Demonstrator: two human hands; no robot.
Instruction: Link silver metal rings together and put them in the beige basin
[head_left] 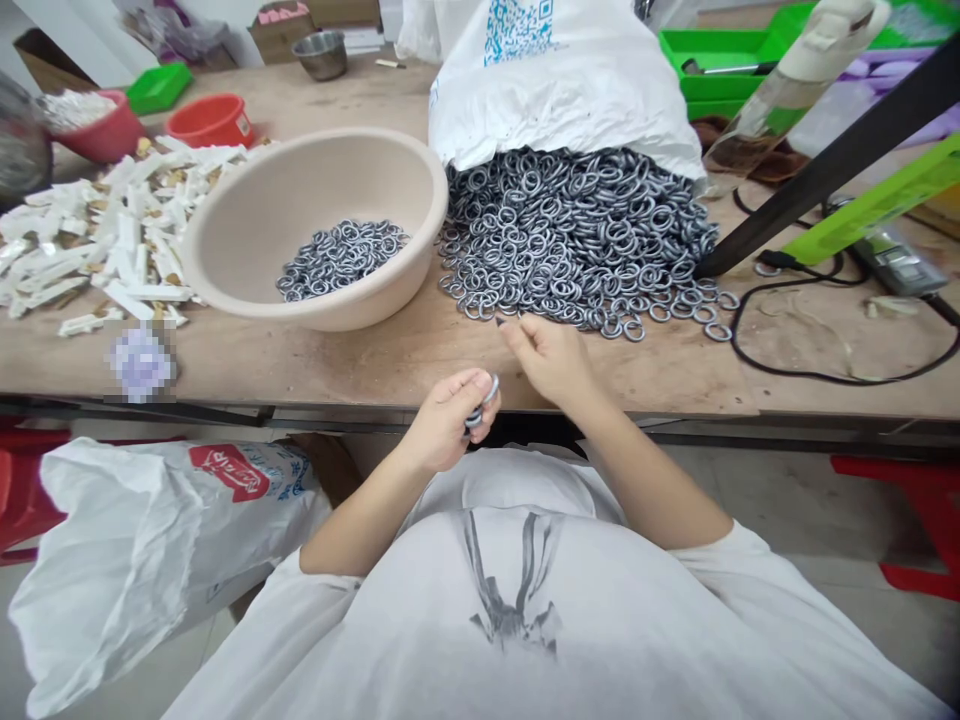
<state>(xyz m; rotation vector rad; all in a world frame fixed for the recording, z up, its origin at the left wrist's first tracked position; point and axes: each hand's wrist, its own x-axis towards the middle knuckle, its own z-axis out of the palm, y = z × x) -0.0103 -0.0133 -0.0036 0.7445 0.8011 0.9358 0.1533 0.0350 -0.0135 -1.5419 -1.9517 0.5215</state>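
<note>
Near the table's front edge, my left hand (450, 418) is closed around grey rings (484, 400), which stick out between thumb and fingers. To its right and a little farther forward, my right hand (551, 358) pinches something small and dark at the fingertips, too little of it showing to name. Just beyond that hand lies a large heap of grey rings (577, 235), spilling from the mouth of a white woven sack (562, 90). More of the same rings (341, 258) lie in the bottom of a beige basin (247, 215) at the left.
White plastic pieces (127, 235) cover the table's left side, near a red bowl (210, 122). A black post (825, 165), a green bar (877, 205), a cable (795, 375) and a bottle (795, 85) stand or lie right. Below the edge rests another white sack (150, 560).
</note>
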